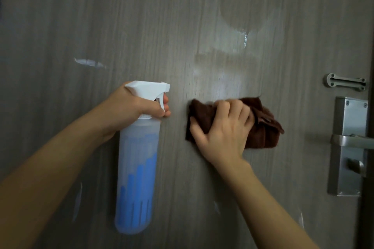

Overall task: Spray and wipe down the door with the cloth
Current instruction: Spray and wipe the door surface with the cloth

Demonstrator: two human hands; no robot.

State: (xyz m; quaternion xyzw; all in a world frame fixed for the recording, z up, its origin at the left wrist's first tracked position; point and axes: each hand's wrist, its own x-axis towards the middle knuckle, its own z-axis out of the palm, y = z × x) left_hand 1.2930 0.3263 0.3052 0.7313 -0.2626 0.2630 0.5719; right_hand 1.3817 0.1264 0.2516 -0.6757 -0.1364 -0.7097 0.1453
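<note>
The right hand had its fingers curled over a bunched brown cloth, pressing it flat against the door. The left hand was wrapped round the neck of the spray bottle, one finger on the white trigger, the nozzle facing the wood just left of the cloth. The bottle held blue liquid to roughly half its height.

A drip hung from the wet patch above the cloth; left alone, it would likely run down and dry as a streak. A careless squeeze could also wet the right hand instead of the panel.

The door was grey wood-grain with pale smears and scuffs. At its right edge sat a metal lock plate, a lever handle and a guard bracket.
</note>
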